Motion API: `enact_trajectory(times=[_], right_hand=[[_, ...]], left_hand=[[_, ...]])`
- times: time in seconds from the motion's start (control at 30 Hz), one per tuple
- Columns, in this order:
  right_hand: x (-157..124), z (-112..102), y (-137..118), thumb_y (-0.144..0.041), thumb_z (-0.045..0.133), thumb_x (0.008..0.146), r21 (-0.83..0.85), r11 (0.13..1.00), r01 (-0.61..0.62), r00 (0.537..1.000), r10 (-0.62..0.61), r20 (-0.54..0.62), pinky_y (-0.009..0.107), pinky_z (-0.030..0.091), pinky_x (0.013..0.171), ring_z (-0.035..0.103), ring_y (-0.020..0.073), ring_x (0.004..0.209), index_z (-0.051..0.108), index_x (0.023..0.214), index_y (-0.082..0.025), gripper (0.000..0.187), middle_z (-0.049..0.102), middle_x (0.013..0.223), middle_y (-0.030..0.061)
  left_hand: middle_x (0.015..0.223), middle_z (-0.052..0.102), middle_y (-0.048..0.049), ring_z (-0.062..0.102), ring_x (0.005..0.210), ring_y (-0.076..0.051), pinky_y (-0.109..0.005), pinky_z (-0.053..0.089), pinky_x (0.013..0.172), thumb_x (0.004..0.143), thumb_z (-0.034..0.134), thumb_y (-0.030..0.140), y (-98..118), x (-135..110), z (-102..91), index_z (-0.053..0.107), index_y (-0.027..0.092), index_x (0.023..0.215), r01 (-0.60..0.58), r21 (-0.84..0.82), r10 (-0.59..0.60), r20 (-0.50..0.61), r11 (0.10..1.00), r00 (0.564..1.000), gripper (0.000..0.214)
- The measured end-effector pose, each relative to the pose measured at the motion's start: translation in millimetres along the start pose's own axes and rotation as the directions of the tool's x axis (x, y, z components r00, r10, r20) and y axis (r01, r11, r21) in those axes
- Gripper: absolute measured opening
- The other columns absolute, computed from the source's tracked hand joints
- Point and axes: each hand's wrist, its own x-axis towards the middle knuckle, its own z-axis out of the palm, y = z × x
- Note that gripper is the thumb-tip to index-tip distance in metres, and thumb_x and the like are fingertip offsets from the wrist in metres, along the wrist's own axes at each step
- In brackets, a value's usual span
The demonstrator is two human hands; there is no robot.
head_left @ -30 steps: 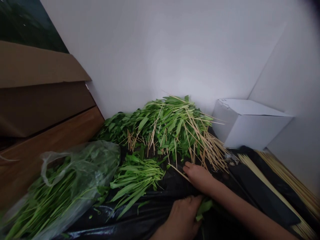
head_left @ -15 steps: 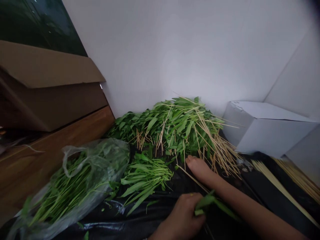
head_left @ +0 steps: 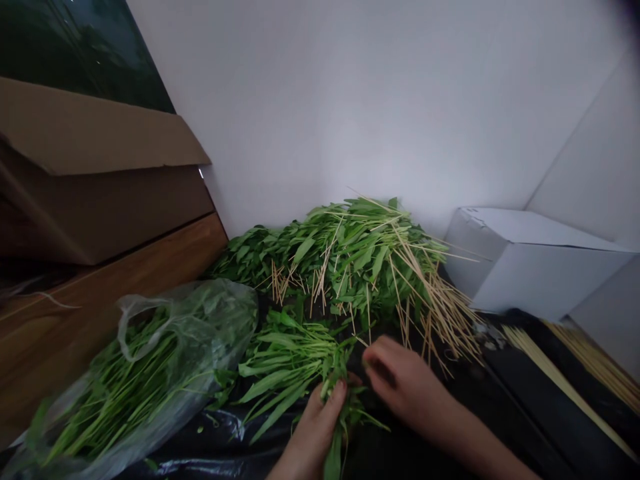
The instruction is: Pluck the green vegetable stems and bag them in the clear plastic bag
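My left hand [head_left: 320,417] is closed round a small bunch of leafy greens [head_left: 336,437], thumb on top, long leaves hanging below the fist. Just right of it is my right hand [head_left: 400,373], its fingers curled in; whatever they may pinch is hidden. The end of a thin wooden stick [head_left: 361,341] shows beside its fingertips. Left of my hands lies a loose pile of long-leaved greens [head_left: 280,360]. Behind them, a large heap of greens [head_left: 350,247] is threaded with many thin sticks [head_left: 443,310].
On the left, a clear plastic bag [head_left: 200,327] holds more greens. A brown cardboard box [head_left: 115,200] stands beyond it on a wooden surface [head_left: 165,253]. To the right are a white box [head_left: 545,273] and bundles of pale sticks [head_left: 555,370]. Black plastic sheeting [head_left: 225,433] covers the work area.
My left hand has moved left and a little up with its greens, now at the loose pile's edge. My right hand has drawn back towards me, near the left one.
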Motion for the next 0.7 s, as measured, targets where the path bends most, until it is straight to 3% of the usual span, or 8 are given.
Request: enact_trajectory(times=[0.13,0.23,0.3,0.33,0.4,0.47,0.6,0.7], right_hand=[[-6,17,-28,-0.010,0.055,0.080,0.238,0.971,0.036,0.994,-0.060,0.092,0.022,0.042,0.068,0.055,0.0120,0.077,0.062,0.082,-0.019,0.011,0.056,0.084,0.0000],[-1,16,-25,-0.013,0.062,0.076,0.444,0.895,-0.041,0.972,-0.066,0.224,0.020,0.045,0.066,0.057,0.0102,0.074,0.067,0.085,-0.019,0.012,0.059,0.086,-0.0013],[9,13,-13,-0.016,0.058,0.082,0.477,0.875,-0.085,0.957,-0.062,0.284,0.020,0.047,0.065,0.061,0.0100,0.074,0.067,0.099,-0.020,0.020,0.063,0.091,-0.0001],[16,13,-6,-0.018,0.053,0.086,0.441,0.893,-0.093,0.956,-0.044,0.291,0.020,0.047,0.061,0.062,0.0098,0.070,0.065,0.106,-0.019,0.023,0.065,0.089,0.0001],[34,16,10,-0.018,0.046,0.092,0.100,0.994,-0.044,0.984,0.026,0.174,0.021,0.048,0.068,0.063,0.0095,0.074,0.064,0.108,-0.020,0.024,0.067,0.090,0.0001],[55,25,22,-0.015,0.049,0.089,-0.036,0.998,-0.048,0.994,0.051,0.099,0.027,0.045,0.084,0.061,0.0148,0.091,0.067,0.100,-0.016,0.020,0.065,0.097,0.0050],[89,49,32,-0.009,0.051,0.084,-0.229,0.974,0.005,0.995,0.019,0.102,0.032,0.041,0.090,0.055,0.0223,0.103,0.068,0.087,-0.015,0.018,0.064,0.098,0.0091],[101,56,31,-0.003,0.046,0.082,-0.331,0.943,0.043,0.993,-0.003,0.119,0.033,0.039,0.090,0.053,0.0235,0.103,0.066,0.084,-0.014,0.023,0.063,0.097,0.0108]], left_hand=[[0.091,0.069,-0.0092,0.061,0.092,-0.028,-0.036,0.047,0.082,0.066,0.065,0.070,-10,5,-4.4,0.067,0.017,0.104,0.031,-0.013,-0.031,0.017,0.999,0.999,0.066],[0.089,0.069,-0.0090,0.060,0.092,-0.028,-0.036,0.046,0.084,0.063,0.068,0.069,-17,7,-10.6,0.068,0.017,0.103,0.010,0.019,-0.010,0.007,1.000,1.000,0.065],[0.091,0.069,-0.0075,0.059,0.094,-0.027,-0.036,0.045,0.086,0.066,0.068,0.065,-21,5,-15.9,0.068,0.019,0.103,0.000,0.033,0.001,-0.015,0.999,1.000,0.058],[0.092,0.069,-0.0065,0.058,0.095,-0.026,-0.035,0.044,0.087,0.068,0.068,0.062,-22,4,-18.7,0.068,0.021,0.101,-0.002,0.043,0.003,-0.025,0.999,1.000,0.053],[0.090,0.068,-0.0048,0.057,0.093,-0.025,-0.034,0.043,0.086,0.070,0.068,0.059,-24,2,-24.0,0.068,0.022,0.095,-0.005,0.086,0.008,-0.037,0.996,0.999,0.045],[0.086,0.066,-0.0036,0.056,0.089,-0.024,-0.032,0.043,0.083,0.069,0.069,0.059,-25,1,-28.5,0.067,0.022,0.088,-0.006,0.147,0.008,-0.017,0.989,1.000,0.042],[0.074,0.058,-0.0003,0.053,0.078,-0.019,-0.029,0.042,0.078,0.066,0.069,0.062,-27,3,-33.1,0.064,0.019,0.077,-0.017,0.221,-0.002,0.086,0.975,0.996,0.044],[0.075,0.057,-0.0005,0.052,0.078,-0.018,-0.028,0.041,0.077,0.066,0.070,0.060,-31,6,-33.4,0.065,0.018,0.076,-0.021,0.212,-0.012,0.152,0.977,0.988,0.044]])
